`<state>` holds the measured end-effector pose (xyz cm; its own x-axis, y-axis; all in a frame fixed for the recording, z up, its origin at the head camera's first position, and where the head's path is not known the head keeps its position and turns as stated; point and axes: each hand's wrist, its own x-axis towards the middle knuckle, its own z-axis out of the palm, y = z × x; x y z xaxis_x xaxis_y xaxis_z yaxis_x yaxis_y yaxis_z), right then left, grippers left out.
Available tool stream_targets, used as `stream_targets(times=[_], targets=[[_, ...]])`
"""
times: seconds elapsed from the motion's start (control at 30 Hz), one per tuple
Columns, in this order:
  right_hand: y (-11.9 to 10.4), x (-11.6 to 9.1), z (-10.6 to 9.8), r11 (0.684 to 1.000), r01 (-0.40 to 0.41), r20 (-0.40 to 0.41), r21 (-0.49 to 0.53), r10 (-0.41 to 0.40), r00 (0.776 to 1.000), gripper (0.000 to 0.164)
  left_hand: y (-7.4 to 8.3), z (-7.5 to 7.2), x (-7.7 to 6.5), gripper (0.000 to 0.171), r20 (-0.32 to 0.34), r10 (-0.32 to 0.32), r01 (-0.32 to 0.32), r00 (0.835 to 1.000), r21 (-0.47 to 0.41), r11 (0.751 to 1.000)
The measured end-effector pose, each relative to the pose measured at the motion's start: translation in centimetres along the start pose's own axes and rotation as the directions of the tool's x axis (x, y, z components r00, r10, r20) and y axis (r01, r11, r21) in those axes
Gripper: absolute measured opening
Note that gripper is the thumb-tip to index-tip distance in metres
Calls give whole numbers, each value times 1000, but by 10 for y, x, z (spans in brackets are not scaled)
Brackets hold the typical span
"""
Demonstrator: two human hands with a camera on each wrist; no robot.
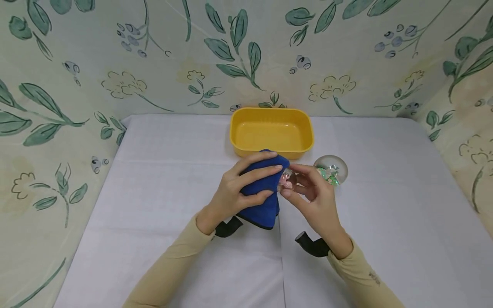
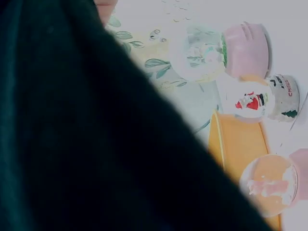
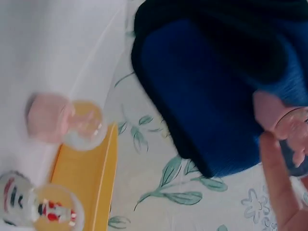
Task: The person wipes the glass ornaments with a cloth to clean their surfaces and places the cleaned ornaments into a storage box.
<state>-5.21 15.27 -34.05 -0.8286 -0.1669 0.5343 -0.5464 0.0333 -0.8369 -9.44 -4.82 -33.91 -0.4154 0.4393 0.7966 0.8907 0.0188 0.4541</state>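
My left hand [image 1: 232, 185] grips a folded blue cloth [image 1: 259, 214], its fingers spread over the front. The cloth fills much of the left wrist view as a dark, blurred shape. In my right hand [image 1: 319, 205], thumb and fingers pinch a small snow globe [image 1: 286, 180] with a pink figure inside. The right wrist view shows its pink base [image 3: 267, 109] against the cloth, a fingertip right at the base's edge. Part of the globe is hidden by the fingers and cloth. A larger snow globe [image 1: 332, 170] with green inside stands just beyond the right hand.
A yellow plastic bin [image 1: 271, 149] stands at the table's back edge. Both wrist views show a Santa snow globe [image 2: 284, 98] and another pink-based snow globe [image 3: 48, 118] near it. Black wrist-camera mounts [image 1: 313, 246] hang below the wrists. Leaf-patterned fabric [image 1: 154, 51] surrounds the white-covered table [image 1: 154, 179].
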Motion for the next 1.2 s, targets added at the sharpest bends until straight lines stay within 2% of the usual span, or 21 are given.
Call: stream_targets(times=[0.07, 0.13, 0.2, 0.27, 0.37, 0.43, 0.5, 0.57, 0.6, 0.67, 0.7, 0.73, 0.8, 0.83, 0.87, 0.93, 0.97, 1.07, 1.2], targets=[[4, 0, 0, 984, 141, 47, -110, -136, 990, 55, 0, -1, 0, 42, -20, -17, 17, 1000, -17, 1000], [9, 2, -1, 935, 279, 83, -220, -268, 960, 57, -1, -3, -1, 42, -39, -33, 31, 999, -35, 999], [14, 3, -2, 865, 388, 106, -319, -374, 921, 53, -2, -3, -1, 42, -50, -40, 38, 998, -50, 998], [18, 5, -4, 791, 464, 122, -398, -456, 882, 46, -2, -3, -2, 42, -52, -38, 35, 998, -58, 998], [23, 7, -7, 740, 522, 119, -424, -526, 842, 44, -2, -2, -2, 43, -29, -23, 21, 999, -59, 998], [26, 7, -8, 737, 537, 111, -410, -544, 832, 47, -2, -1, -2, 43, -15, -6, 5, 1000, -56, 998], [27, 6, -8, 762, 525, 89, -380, -535, 840, 51, -2, -1, -2, 42, 2, 5, -5, 1000, -52, 999], [26, 5, -7, 829, 465, 59, -311, -472, 880, 54, -2, 0, -2, 42, 10, 15, -15, 1000, -45, 999], [25, 4, -6, 874, 408, 39, -262, -413, 910, 54, -2, 1, -2, 41, 14, 17, -16, 1000, -40, 999], [20, 2, -4, 959, 245, 0, -142, -247, 969, 47, -3, 2, -3, 41, 23, 24, -23, 999, -26, 999], [18, 0, -4, 984, 153, -13, -86, -155, 988, 42, -3, 2, -3, 40, 25, 25, -25, 999, -23, 999], [15, -1, -3, 997, 66, -23, -44, -67, 997, 38, -4, 3, -3, 40, 24, 26, -26, 999, -21, 999], [12, -2, -3, 999, -40, -26, -28, 39, 999, 33, -5, 3, -4, 40, 19, 27, -27, 999, -21, 999], [12, -2, -3, 998, -50, -14, -47, 50, 999, 32, -5, 3, -4, 40, 11, 26, -26, 1000, -24, 999], [12, -1, -3, 996, -25, 3, -82, 25, 1000, 36, -6, 3, -4, 40, -2, 19, -19, 1000, -32, 999], [14, 0, -4, 985, 85, 38, -151, -80, 996, 47, -6, 3, -4, 40, -23, 6, -7, 1000, -45, 999], [16, 1, -4, 973, 156, 60, -173, -148, 987, 52, -6, 2, -3, 41, -33, 1, -3, 999, -51, 999], [21, 4, -4, 916, 339, 109, -213, -322, 940, 59, -5, 1, -2, 41, -48, -14, 11, 999, -62, 998], [26, 7, -6, 823, 479, 126, -304, -464, 877, 53, -4, 0, -1, 43, -18, -4, 3, 1000, -45, 999]])
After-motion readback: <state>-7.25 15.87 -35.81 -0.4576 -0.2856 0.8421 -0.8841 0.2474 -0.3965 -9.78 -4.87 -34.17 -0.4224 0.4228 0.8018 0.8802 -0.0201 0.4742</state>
